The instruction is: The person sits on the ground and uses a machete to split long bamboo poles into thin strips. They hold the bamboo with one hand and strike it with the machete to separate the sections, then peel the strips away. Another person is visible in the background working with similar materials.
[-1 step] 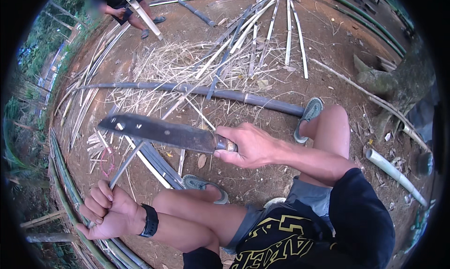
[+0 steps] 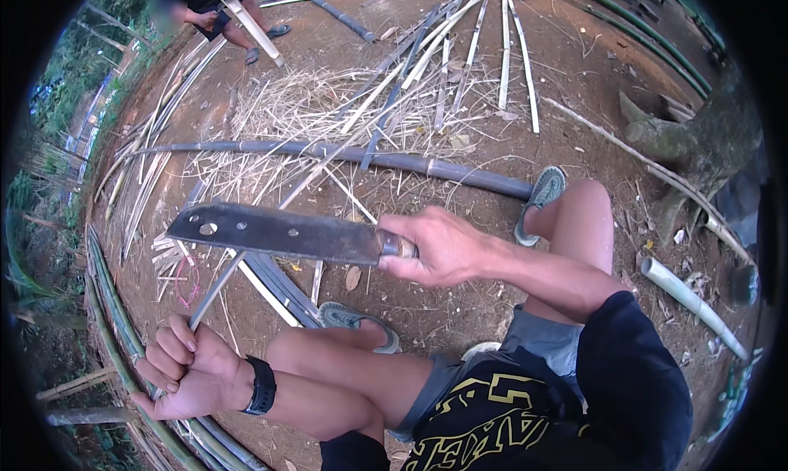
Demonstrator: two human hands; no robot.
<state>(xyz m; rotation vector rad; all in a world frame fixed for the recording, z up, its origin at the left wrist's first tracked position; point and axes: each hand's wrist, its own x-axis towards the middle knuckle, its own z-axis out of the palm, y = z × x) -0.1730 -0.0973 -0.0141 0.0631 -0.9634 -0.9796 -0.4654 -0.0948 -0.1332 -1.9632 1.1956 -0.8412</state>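
My right hand (image 2: 433, 246) is closed round the short handle of a machete (image 2: 279, 232). Its broad dark blade has several holes and points left across the middle of the view. Between the curled fingers of my left hand (image 2: 193, 366), lower left, is a narrow bamboo strip (image 2: 215, 291). The strip slants up to the right, and its upper end meets the lower edge of the blade in the picture; whether the two touch I cannot tell. Behind it, flat dark bamboo slats (image 2: 281, 284) lie on the ground beside my foot.
A long bamboo pole (image 2: 394, 161) lies across the ground ahead, with a heap of shavings (image 2: 295, 110) and split strips (image 2: 504, 57) beyond it. More poles (image 2: 123, 323) run along the left. At right are a bamboo length (image 2: 694, 307) and a tree trunk (image 2: 698, 143). Another person (image 2: 215, 16) sits far left.
My right hand has risen slightly, and the machete's tip has dipped and shifted a little left. The blade's face has turned, so its holes show more. My left hand stays nearly still with the strip.
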